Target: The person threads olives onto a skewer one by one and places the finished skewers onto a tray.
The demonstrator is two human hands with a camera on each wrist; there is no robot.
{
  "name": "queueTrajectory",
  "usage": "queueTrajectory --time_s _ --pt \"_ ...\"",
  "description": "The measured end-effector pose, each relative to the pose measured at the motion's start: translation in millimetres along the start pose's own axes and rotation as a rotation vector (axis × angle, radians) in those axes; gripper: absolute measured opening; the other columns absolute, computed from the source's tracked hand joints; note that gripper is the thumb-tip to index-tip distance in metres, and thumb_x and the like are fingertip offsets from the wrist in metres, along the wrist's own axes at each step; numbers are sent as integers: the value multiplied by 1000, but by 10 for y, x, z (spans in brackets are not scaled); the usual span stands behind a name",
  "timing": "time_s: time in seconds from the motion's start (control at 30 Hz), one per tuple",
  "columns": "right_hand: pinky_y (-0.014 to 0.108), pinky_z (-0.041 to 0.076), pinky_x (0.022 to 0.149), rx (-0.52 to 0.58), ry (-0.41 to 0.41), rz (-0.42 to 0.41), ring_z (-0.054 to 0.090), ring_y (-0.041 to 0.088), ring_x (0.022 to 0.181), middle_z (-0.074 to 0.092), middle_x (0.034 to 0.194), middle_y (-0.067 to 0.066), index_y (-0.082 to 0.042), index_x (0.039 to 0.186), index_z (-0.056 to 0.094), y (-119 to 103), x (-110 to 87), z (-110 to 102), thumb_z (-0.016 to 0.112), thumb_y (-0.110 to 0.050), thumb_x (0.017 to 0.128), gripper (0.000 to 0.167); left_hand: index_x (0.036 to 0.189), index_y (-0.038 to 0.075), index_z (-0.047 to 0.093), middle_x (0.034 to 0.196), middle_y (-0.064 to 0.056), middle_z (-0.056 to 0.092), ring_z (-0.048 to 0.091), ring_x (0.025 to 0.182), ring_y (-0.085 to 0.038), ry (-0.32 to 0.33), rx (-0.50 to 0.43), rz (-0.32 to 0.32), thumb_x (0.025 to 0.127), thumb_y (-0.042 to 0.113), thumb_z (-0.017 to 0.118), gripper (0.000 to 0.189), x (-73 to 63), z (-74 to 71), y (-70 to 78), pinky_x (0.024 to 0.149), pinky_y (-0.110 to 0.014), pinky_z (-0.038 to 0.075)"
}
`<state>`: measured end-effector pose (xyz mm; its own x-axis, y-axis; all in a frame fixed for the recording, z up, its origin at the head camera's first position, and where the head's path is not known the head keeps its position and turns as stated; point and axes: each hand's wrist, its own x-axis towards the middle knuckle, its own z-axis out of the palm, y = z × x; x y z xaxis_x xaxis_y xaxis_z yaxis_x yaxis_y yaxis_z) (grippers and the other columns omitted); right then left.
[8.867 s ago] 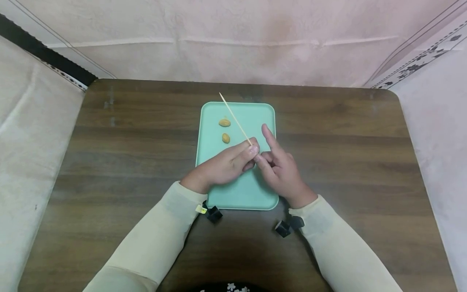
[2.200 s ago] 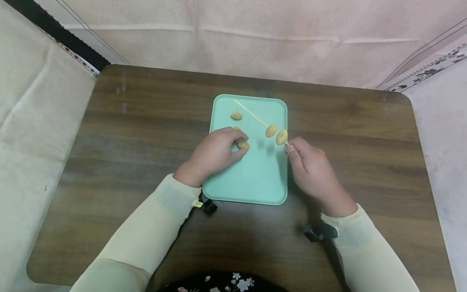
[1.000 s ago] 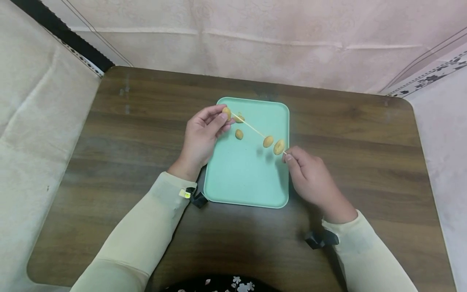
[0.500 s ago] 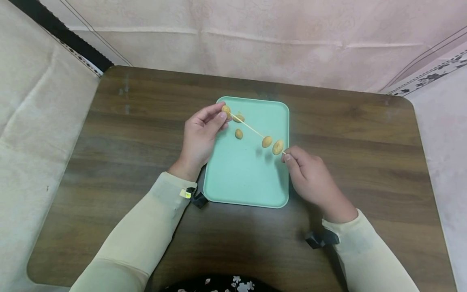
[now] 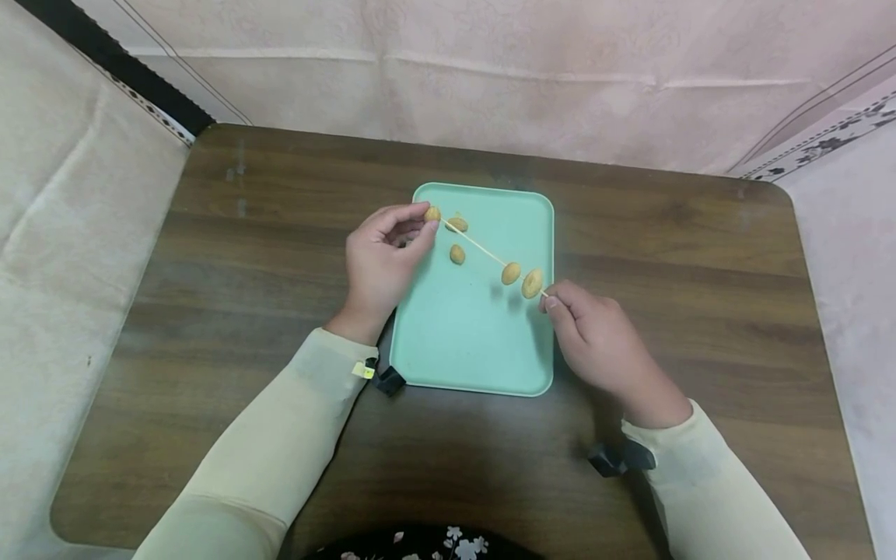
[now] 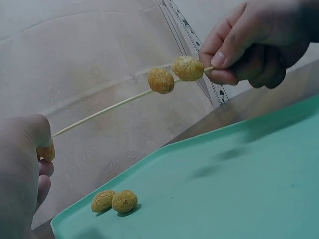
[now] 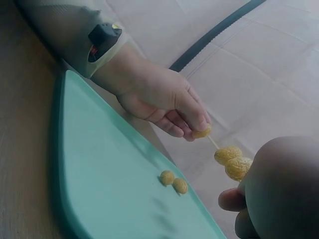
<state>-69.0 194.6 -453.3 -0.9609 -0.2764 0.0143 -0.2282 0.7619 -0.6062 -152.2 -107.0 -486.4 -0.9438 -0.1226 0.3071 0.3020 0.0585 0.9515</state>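
Observation:
My right hand [image 5: 595, 334] pinches the blunt end of a thin bamboo skewer [image 5: 477, 243], held slanting above the mint-green tray [image 5: 469, 342]. Two golden-brown, wrinkled fried balls [image 6: 161, 80] are threaded near that hand, close together. At the skewer's pointed end, my left hand [image 5: 381, 260] pinches another such ball [image 5: 432, 213] between thumb and fingers. The tip meets this ball; how far it has gone in cannot be seen. On the tray's far left part lie two loose balls [image 6: 124, 201], side by side in the left wrist view.
The tray lies on a brown wood-grain table [image 5: 245, 327]. Pale cloth [image 5: 490, 93] hangs behind and at both sides. A small black camera [image 5: 389, 381] is strapped to the left wrist, another [image 5: 607, 460] to the right.
Earliest, both hands held a bare skewer. Later, with two balls threaded, my left hand picked another off the tray and raised it to the tip. In the last second both hands barely move.

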Motion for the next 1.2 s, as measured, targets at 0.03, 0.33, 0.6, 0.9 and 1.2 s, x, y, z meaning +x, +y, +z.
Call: queueTrajectory --time_s 0.03,0.33,0.6,0.9,1.2 --pt "35 47 64 -4 -7 2 55 21 70 50 73 2 -15 108 68 -6 -2 -5 53 -25 120 22 122 10 87 118 -9 81 80 101 -18 -1 3 19 99 14 89 24 1 1 -7 93 -28 67" --pt "33 46 61 -21 -58 7 51 19 65 50 73 1 -16 111 70 -72 -25 -43 54 -30 120 23 117 9 89 110 -8 82 79 92 -14 0 101 165 98 9 87 20 -8 12 -33 84 -24 66" --pt "34 44 60 -7 -78 -9 47 20 63 47 72 2 -14 109 70 -138 27 2 54 -27 120 23 115 3 89 109 -9 83 79 90 -16 -59 139 246 96 3 85 20 -43 77 -6 85 -27 67" --pt "35 43 59 16 -58 3 46 21 63 45 70 2 -14 108 70 -147 65 36 53 -26 120 24 117 5 88 107 -11 83 78 90 -17 -199 134 311 96 3 86 21 -110 126 59 88 -28 68" --pt "34 42 58 37 -45 4 46 21 62 44 67 1 -18 108 69 -145 56 33 53 -27 120 22 118 4 88 107 -9 83 77 90 -16 -257 135 365 96 5 89 22 -165 207 133 87 -25 66"
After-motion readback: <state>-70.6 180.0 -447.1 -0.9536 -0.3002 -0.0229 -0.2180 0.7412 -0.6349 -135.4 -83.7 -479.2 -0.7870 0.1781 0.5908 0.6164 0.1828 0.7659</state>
